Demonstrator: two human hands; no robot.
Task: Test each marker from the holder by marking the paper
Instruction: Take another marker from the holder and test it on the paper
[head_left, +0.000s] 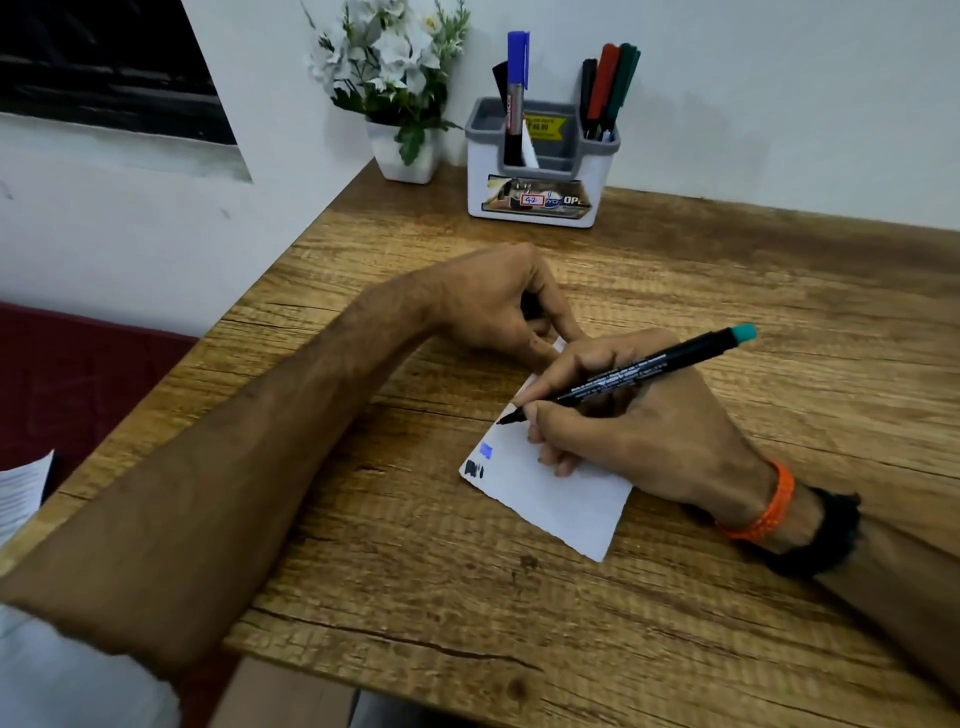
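Curled fingers of the left hand (493, 306) pressed on the far corner of the small white paper slip (550, 493), possibly hiding a cap; could not tell. Gripped in the right hand (639, 421): a slim black marker with a teal end (631, 376), tip touching the slip's left edge above blue and black smudges. Lay mid-tabletop on rough-grained wooden table (727, 270). Stood at the far edge: white-and-grey plastic holder (540, 166) with blue, black, red and green markers, lower ends hidden inside.

Uncapped black marker (631, 375) tilted, tip touching white paper (550, 493)
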